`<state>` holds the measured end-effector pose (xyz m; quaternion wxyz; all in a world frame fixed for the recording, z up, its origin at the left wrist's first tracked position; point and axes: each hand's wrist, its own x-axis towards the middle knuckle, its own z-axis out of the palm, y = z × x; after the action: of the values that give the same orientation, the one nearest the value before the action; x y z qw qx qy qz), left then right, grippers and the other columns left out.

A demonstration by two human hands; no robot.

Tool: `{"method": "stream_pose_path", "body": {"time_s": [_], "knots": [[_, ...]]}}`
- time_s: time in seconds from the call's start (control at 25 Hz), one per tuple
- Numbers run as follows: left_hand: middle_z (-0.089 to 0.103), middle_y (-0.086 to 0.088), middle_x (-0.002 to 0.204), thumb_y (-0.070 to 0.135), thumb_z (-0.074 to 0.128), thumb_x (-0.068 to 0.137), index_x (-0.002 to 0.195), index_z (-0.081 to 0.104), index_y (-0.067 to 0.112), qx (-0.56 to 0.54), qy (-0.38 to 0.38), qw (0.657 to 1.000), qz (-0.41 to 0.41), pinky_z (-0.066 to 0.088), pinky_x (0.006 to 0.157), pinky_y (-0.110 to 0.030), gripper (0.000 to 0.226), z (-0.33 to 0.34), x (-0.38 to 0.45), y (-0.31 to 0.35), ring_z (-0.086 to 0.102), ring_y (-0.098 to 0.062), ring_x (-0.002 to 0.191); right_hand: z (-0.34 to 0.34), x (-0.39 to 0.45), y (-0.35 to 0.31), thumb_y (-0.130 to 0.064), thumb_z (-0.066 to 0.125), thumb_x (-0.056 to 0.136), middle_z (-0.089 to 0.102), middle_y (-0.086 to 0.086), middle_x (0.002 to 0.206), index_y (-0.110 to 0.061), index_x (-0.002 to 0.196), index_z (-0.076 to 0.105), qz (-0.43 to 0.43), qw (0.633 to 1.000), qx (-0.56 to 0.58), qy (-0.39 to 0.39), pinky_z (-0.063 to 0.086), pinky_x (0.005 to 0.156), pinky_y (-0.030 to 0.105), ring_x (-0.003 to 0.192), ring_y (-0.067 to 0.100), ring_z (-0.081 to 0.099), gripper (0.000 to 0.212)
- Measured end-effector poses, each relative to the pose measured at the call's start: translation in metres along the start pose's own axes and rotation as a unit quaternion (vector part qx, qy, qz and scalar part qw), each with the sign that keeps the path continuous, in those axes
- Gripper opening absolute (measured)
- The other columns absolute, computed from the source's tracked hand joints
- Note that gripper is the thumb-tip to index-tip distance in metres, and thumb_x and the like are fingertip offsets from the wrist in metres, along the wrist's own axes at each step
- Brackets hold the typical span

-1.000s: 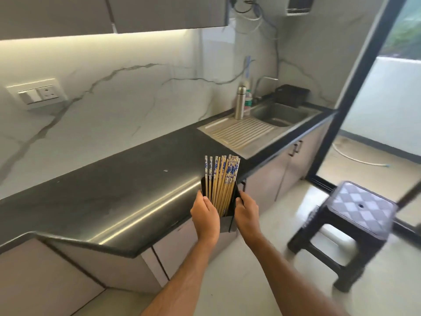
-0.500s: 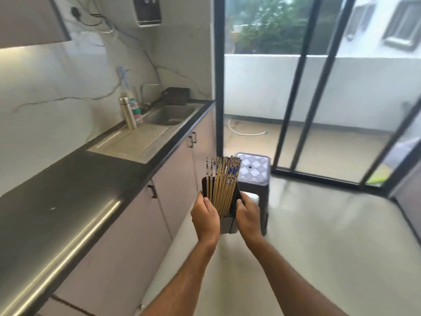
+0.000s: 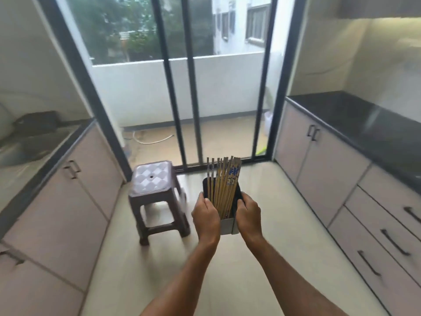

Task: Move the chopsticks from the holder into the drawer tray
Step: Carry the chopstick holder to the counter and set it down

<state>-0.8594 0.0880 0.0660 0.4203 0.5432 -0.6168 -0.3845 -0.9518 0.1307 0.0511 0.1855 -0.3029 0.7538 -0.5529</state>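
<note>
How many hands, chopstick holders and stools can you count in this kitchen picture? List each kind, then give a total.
Hands: 2, the left hand and the right hand
Chopstick holder: 1
Stool: 1
Total: 4

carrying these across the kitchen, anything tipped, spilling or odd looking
Nothing stands out. The holder is upright between the left hand and right hand, and the chopsticks stand inside it, leaning slightly but none falling out. The stool stands level on the floor.
</note>
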Motion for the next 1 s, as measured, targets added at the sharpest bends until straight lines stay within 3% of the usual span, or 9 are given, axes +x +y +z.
{"method": "stream_pose_path", "body": {"time_s": [0.08,0.16,0.28,0.44,0.6,0.72,0.8,0.92,1.0], "knots": [[0.064,-0.004,0.085,0.013,0.034,0.105,0.101,0.062,0.012,-0.007,-0.027,1.000,0.010,0.051,0.066,-0.029,0.028,0.038,-0.011,0.016,0.061,-0.018,0.077,-0.037,0.015,0.011,-0.009,0.038,0.101,0.071,0.002,0.090,-0.014,0.102,0.070,0.009,1.000,-0.004,0.027,0.048,0.059,0.025,0.075,0.008,0.063,0.032],[0.063,0.000,0.081,0.011,0.035,0.104,0.096,0.061,0.014,-0.015,-0.057,0.998,0.037,0.041,0.057,-0.014,0.028,0.082,-0.028,0.034,0.058,-0.010,0.072,-0.082,0.031,0.026,-0.009,0.037,0.101,0.070,0.000,0.086,-0.015,0.099,0.069,0.019,0.998,-0.005,0.067,0.055,0.064,0.033,0.075,0.011,0.064,0.032],[0.063,0.002,0.080,0.009,0.035,0.103,0.096,0.061,0.015,-0.033,-0.121,0.990,0.061,0.039,0.055,-0.008,0.028,0.146,-0.053,0.063,0.057,-0.006,0.070,-0.148,0.049,0.049,-0.012,0.037,0.103,0.068,-0.004,0.084,-0.019,0.096,0.068,0.034,0.990,-0.014,0.140,0.057,0.065,0.033,0.075,0.007,0.064,0.033],[0.063,0.002,0.080,0.010,0.035,0.103,0.093,0.060,0.015,-0.032,-0.207,0.974,0.084,0.035,0.055,-0.012,0.027,0.220,-0.081,0.092,0.057,-0.006,0.070,-0.218,0.066,0.080,-0.017,0.035,0.105,0.068,-0.006,0.089,-0.021,0.103,0.067,0.061,0.975,-0.009,0.215,0.061,0.069,0.033,0.081,0.006,0.064,0.032],[0.063,0.001,0.079,0.010,0.034,0.103,0.089,0.058,0.015,-0.045,-0.293,0.949,0.108,0.040,0.058,-0.024,0.028,0.300,-0.105,0.118,0.058,-0.011,0.071,-0.287,0.089,0.109,-0.014,0.037,0.104,0.068,-0.007,0.091,-0.019,0.105,0.067,0.084,0.952,-0.007,0.294,0.052,0.060,0.011,0.083,0.005,0.064,0.031],[0.064,0.001,0.080,0.009,0.034,0.102,0.090,0.059,0.015,-0.062,-0.349,0.927,0.122,0.048,0.063,-0.032,0.028,0.356,-0.116,0.136,0.059,-0.015,0.072,-0.329,0.112,0.127,-0.013,0.037,0.104,0.069,0.001,0.093,-0.015,0.102,0.067,0.108,0.931,-0.015,0.349,0.057,0.066,0.027,0.085,0.014,0.066,0.030],[0.064,0.002,0.079,0.008,0.034,0.102,0.089,0.059,0.015,-0.075,-0.384,0.911,0.135,0.046,0.060,-0.027,0.029,0.392,-0.119,0.150,0.059,-0.012,0.071,-0.353,0.129,0.137,-0.012,0.037,0.104,0.069,0.007,0.094,-0.011,0.103,0.066,0.124,0.915,-0.021,0.383,0.059,0.069,0.037,0.085,0.021,0.066,0.030],[0.062,0.004,0.078,0.007,0.035,0.104,0.092,0.060,0.014,-0.094,-0.438,0.881,0.155,0.042,0.054,-0.013,0.029,0.447,-0.119,0.173,0.058,-0.003,0.066,-0.386,0.160,0.147,-0.014,0.035,0.107,0.070,0.008,0.107,-0.007,0.122,0.064,0.140,0.892,-0.014,0.429,0.061,0.079,0.040,0.095,0.020,0.067,0.033],[0.061,0.005,0.076,0.008,0.034,0.105,0.092,0.060,0.014,-0.097,-0.472,0.859,0.172,0.044,0.053,-0.012,0.029,0.480,-0.117,0.188,0.057,0.001,0.064,-0.407,0.181,0.154,-0.014,0.035,0.108,0.069,0.007,0.103,-0.008,0.120,0.064,0.140,0.876,0.000,0.461,0.062,0.077,0.039,0.094,0.019,0.067,0.032]]}}
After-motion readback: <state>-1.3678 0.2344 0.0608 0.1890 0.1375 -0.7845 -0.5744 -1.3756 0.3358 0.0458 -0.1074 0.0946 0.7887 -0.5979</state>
